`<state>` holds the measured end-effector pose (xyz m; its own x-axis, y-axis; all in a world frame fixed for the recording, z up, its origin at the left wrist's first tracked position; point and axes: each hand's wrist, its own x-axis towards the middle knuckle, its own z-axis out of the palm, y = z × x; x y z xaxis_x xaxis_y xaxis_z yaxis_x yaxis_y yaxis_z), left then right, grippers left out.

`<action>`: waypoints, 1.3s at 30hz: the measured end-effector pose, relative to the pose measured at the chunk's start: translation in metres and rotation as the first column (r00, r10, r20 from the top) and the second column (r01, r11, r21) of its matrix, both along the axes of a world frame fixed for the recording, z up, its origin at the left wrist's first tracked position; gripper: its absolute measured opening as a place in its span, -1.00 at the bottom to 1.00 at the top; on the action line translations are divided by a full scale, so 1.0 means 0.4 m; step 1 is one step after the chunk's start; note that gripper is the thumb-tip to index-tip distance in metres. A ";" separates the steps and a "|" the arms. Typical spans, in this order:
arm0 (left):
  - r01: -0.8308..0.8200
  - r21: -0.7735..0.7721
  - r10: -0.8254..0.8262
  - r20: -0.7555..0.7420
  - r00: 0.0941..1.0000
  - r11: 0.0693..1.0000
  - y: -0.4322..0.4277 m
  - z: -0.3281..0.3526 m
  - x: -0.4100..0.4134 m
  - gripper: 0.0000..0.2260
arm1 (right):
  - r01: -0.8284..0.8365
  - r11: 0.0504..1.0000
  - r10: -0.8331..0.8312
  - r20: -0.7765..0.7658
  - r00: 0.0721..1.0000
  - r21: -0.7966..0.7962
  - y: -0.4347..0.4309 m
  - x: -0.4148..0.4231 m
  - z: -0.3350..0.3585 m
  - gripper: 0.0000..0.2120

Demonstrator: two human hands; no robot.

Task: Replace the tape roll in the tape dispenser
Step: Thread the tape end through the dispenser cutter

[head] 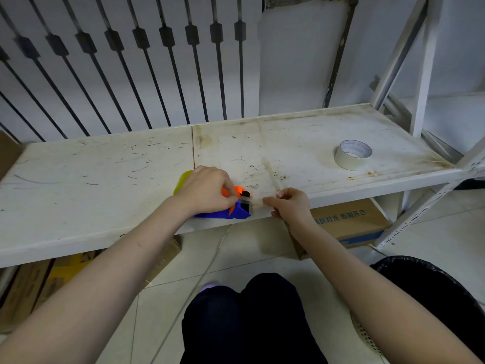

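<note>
A blue and orange tape dispenser point(237, 211) lies near the front edge of the white shelf point(105, 179). A yellowish tape roll point(182, 181) shows at its back end, mostly hidden. My left hand point(206, 190) lies curled over the dispenser and grips it. My right hand point(287, 203), just right of the dispenser's black cutter end, pinches a strip of clear tape point(271, 177) that runs from the hand up and back over the shelf. A pale tape roll point(353, 155) lies flat on the shelf at the far right.
A white rack upright point(422, 74) stands at the back right. A cardboard box point(349, 222) sits on the floor under the shelf, more cardboard point(39, 285) at lower left. A black bin bag point(441, 285) is at lower right. My knees point(244, 319) are below.
</note>
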<state>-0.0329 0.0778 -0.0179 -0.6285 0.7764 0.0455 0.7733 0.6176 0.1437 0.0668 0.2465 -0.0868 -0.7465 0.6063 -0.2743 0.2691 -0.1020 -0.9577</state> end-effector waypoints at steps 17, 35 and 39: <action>-0.019 -0.122 0.012 -0.062 0.998 0.992 0.014 0.005 0.012 -0.73 | 0.103 0.993 -0.101 -0.027 0.994 0.061 -0.001 -0.021 -0.018 -0.74; -0.130 -0.095 0.117 -0.129 0.985 0.987 0.036 -0.014 0.024 -0.78 | 0.092 0.929 -0.085 -0.036 0.996 0.359 0.000 -0.042 -0.035 -0.79; -0.139 -0.088 0.127 -0.136 0.983 0.986 0.035 -0.015 0.024 -0.76 | 0.050 0.882 -0.067 0.020 0.998 0.468 0.004 -0.059 -0.025 -0.82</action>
